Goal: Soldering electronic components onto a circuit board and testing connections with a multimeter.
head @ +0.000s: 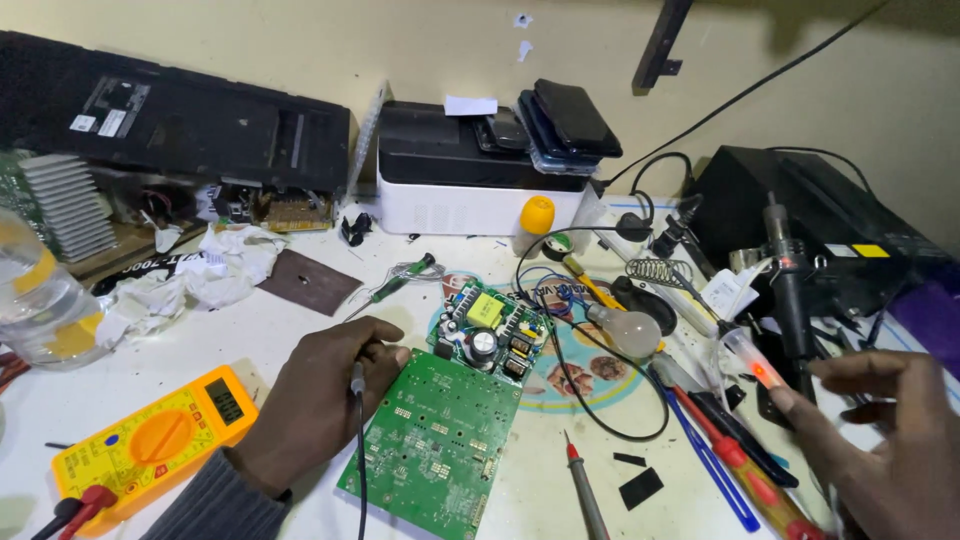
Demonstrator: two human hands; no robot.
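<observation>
Tabletop (300, 330) scene, left to right: yellow multimeter (155, 445) at the near left edge; left hand (315, 400) with fingers closed around a black probe (357, 378), its tip touching the left edge of a green circuit board (435, 440). Behind that board lies a smaller power board (490, 330); a light bulb (625, 330) sits further right. Right hand (880, 440) hovers with fingers loosely spread, index fingertip at a glowing orange-tipped tool (755, 362).

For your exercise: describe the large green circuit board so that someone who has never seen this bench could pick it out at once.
Start at the white table and find the left hand holding a black probe. The large green circuit board lies just right of it. Unlike the smaller board behind it, which carries a yellow block and tall parts, it is flat.
</observation>
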